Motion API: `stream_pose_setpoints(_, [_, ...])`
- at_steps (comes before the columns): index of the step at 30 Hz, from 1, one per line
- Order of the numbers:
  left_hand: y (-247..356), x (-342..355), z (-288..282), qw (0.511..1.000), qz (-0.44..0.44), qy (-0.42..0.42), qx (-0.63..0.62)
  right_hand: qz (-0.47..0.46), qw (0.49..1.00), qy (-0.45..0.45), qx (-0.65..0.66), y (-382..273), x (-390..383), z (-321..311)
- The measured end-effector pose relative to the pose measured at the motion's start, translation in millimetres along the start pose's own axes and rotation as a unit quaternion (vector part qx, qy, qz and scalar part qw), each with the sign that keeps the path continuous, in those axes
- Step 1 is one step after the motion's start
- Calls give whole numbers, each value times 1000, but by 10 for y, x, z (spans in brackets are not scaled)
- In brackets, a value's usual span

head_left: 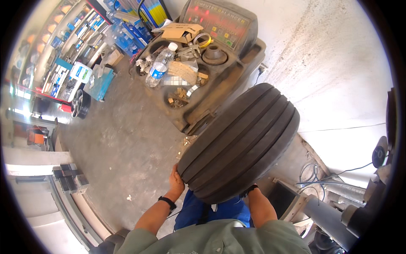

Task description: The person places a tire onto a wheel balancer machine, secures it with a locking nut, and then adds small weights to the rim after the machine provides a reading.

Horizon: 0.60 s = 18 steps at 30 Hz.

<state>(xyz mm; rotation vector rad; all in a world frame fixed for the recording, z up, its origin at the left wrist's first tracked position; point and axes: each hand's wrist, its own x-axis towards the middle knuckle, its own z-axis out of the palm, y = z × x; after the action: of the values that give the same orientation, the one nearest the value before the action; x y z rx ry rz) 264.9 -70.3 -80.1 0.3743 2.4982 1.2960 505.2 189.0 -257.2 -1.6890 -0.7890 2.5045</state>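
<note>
The dark grey tyre (241, 144) is groove-striped, the trousers (187, 211) blue.

readable lettering (219, 11) on machine panel (211, 22), blurred bottle label (157, 72)

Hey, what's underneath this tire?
Blue trousers show past the near edge of the tire, between the left hand and right forearm. The tire hides the right fingers and whatever lies directly beneath.

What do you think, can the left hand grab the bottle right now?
Probably not: the left hand is busy holding the tire, and the bottle seems too far off, up on the machine.
</note>
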Motion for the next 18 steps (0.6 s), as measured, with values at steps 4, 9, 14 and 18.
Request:
stream_pose_setpoints(4, [-701, -67, -362, 973, -54, -88, 208, 75, 993, -22, 88, -313, -576, 62])
stream_pose_setpoints(9, [1163, 595, -78, 999, 34, -21, 4, 156, 980, -52, 111, -395, -515, -216])
stream_pose_setpoints(14, [2144, 687, 197, 990, 140, 15, 22, 59, 998, 9, 28, -176, -383, 167])
stream_pose_setpoints(18, [1375, 439, 124, 985, 145, 43, -78, 31, 999, 34, 6, -10, -284, 150])
